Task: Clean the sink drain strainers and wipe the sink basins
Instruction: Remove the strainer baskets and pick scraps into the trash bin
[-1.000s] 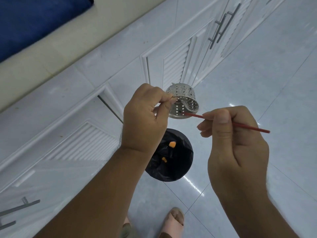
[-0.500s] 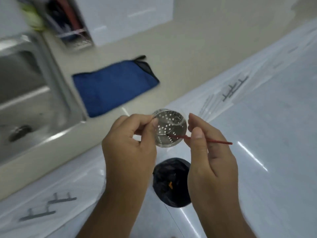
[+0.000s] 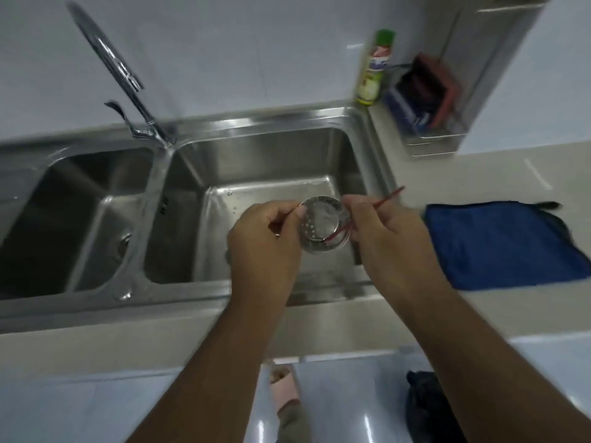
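Left hand pinches strainer over right basin; right hand grips red stick poking inside it

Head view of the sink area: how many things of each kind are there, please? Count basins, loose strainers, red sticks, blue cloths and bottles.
basins: 2
strainer: 1
red stick: 1
blue cloth: 1
bottle: 1
Total: 6
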`<action>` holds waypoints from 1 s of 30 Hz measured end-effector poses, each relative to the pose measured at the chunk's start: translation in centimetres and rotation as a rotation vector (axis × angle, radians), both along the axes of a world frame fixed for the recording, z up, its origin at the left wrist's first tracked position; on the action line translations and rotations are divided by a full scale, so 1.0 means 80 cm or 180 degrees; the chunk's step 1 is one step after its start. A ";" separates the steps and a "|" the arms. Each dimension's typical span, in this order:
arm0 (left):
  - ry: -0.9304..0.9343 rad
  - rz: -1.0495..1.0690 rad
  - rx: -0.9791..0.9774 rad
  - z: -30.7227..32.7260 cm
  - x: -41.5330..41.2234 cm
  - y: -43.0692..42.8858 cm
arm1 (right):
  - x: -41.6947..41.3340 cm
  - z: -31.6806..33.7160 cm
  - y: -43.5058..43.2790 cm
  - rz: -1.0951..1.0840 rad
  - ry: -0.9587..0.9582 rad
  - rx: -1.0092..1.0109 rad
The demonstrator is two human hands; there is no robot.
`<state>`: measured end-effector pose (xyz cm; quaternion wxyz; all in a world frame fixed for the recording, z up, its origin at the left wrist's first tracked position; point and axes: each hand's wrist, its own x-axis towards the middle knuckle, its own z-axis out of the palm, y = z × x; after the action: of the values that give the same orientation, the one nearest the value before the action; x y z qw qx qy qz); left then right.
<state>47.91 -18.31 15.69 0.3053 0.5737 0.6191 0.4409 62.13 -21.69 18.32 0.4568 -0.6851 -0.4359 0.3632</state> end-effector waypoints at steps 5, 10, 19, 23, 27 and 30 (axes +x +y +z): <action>0.0009 -0.0376 -0.1021 -0.101 -0.038 0.118 | -0.035 -0.091 0.129 -0.0056 -0.0246 -0.1027; 0.0291 -0.0848 -0.1917 -0.195 -0.051 0.174 | -0.044 -0.183 0.194 -0.0133 0.0061 -0.2010; 0.0447 -0.1009 -0.2634 -0.269 -0.054 0.181 | -0.048 -0.243 0.203 0.0022 0.0080 -0.2842; 0.0777 -0.1280 -0.2616 -0.256 -0.060 0.179 | -0.056 -0.229 0.205 0.0130 -0.0125 -0.3033; 0.1140 -0.0683 -0.1758 -0.234 -0.108 0.185 | -0.081 -0.197 0.205 0.0550 -0.1180 -0.2203; 0.1467 -0.0493 -0.1597 -0.232 -0.164 0.197 | -0.117 -0.191 0.208 0.0462 -0.1096 -0.1462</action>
<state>34.82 -2.56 -2.88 0.3215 0.6106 0.7154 0.1094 52.78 -5.02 3.01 0.1820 -0.7891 -0.4612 0.3626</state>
